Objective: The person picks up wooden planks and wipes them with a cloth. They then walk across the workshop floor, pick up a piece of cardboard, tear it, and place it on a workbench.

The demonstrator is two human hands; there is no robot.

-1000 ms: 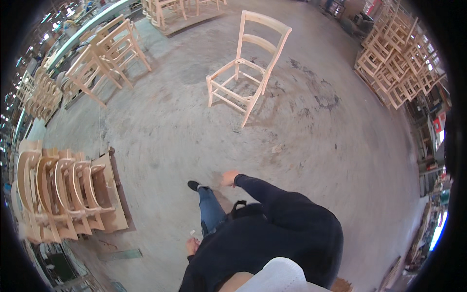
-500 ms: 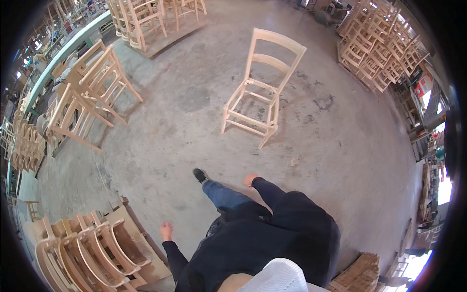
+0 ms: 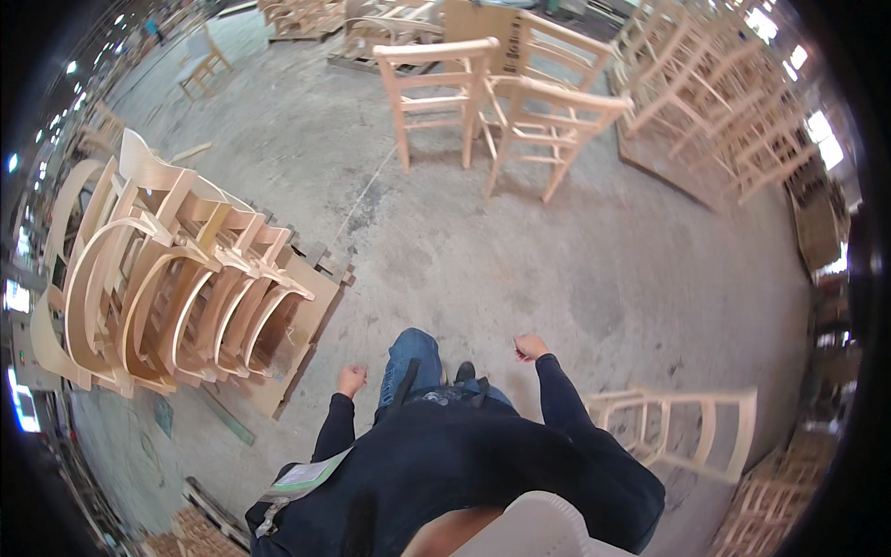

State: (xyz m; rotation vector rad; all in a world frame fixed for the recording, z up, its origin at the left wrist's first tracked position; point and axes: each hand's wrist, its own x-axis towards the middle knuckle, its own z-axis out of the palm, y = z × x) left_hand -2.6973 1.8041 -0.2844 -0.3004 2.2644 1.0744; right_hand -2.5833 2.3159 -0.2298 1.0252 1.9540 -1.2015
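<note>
My left hand point(image 3: 352, 381) hangs low at my side with its fingers curled in, and nothing shows in it. Nearest to it is a pallet point(image 3: 311, 339) bearing a row of curved wooden chair parts point(image 3: 190, 311). My right hand point(image 3: 531, 348) is out in front of my right hip, closed and holding nothing that I can see. Behind my right arm stands a single bare wooden chair frame point(image 3: 733, 432), partly hidden by my sleeve. Ahead, out of reach of both hands, is a group of unfinished wooden chair frames point(image 3: 436, 51).
Stacked chair frames point(image 3: 691, 84) rise on a low platform point(image 3: 664, 167) at the far right. A brown panel point(image 3: 483, 37) stands among the chairs ahead. More wooden parts point(image 3: 297, 19) lie on pallets farther back. A finished-looking chair point(image 3: 201, 65) stands far left on the concrete floor point(image 3: 445, 251).
My view has swung left as I walk. The single chair frame has gone from ahead to my right side; the pallet of curved parts now looms larger at left. Both hands remain closed.
</note>
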